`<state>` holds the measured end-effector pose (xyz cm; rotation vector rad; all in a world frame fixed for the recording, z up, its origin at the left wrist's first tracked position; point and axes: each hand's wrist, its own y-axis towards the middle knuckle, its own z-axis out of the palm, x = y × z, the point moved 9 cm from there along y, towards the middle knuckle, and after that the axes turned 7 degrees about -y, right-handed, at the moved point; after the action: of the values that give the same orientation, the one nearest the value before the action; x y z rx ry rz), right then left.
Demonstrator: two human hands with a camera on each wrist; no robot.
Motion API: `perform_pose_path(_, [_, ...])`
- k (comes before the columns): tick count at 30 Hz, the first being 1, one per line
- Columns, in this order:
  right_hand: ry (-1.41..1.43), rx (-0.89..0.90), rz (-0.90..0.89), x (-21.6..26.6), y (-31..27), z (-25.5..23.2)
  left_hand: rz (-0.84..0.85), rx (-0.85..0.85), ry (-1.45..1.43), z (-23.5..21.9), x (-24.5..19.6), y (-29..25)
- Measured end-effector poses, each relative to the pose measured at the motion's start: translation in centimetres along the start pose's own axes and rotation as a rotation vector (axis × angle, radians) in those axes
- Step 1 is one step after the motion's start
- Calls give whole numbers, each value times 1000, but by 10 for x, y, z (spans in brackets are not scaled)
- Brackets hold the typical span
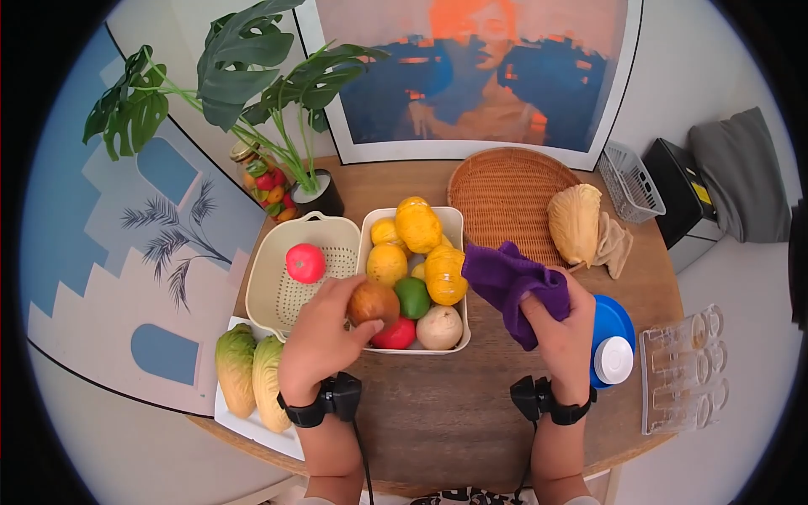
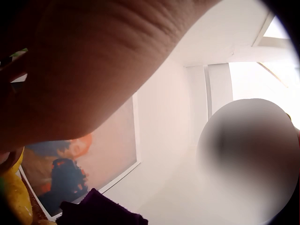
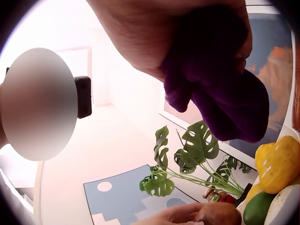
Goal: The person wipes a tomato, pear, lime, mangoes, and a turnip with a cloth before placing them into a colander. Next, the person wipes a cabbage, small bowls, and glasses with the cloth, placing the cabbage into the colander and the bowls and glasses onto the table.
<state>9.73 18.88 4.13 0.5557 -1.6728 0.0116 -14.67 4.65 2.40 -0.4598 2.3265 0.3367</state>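
My left hand [image 1: 316, 345] grips a round, smooth brown fruit [image 1: 373, 303], thumb on its near side, at the front left of a white bin [image 1: 461, 220]. In my right hand [image 1: 566, 332] is a bunched purple cloth [image 1: 513, 290], held up right of the bin; its folds hang below the fingers in the right wrist view. Inside the bin lie several yellow fruits [image 1: 387, 265], a green one [image 1: 412, 299], a red one [image 1: 396, 334] and a cream-coloured one [image 1: 439, 328]. A pinkish-red fruit [image 1: 305, 263] sits alone in the cream colander [image 1: 273, 244] to the left.
Cabbages [image 1: 236, 370] lie on a white tray [image 1: 282, 439] at front left. Behind stand a potted plant [image 1: 318, 198] and a fruit jar [image 1: 268, 181]. A wicker tray [image 1: 497, 194], a pale cabbage [image 1: 575, 223], a blue plate [image 1: 619, 316], a white lid [image 1: 613, 360] and glasses [image 1: 690, 370] occupy the right.
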Motion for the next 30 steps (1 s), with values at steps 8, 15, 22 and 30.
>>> perform_pose_path(8, [265, 148, -63, 9, 1, 14, 93, 92, -987, 28, -56, 3])
perform_pose_path(15, [93, 256, -151, 6, 1, 31, 278, 14, -792, 64, -85, 0])
perform_pose_path(22, [112, 98, -24, -2, 1, 11, 227, 119, -899, 67, -90, -2])
perform_pose_path(30, [224, 152, -68, 15, 1, 20, 281, 77, -906, 66, -94, -1])
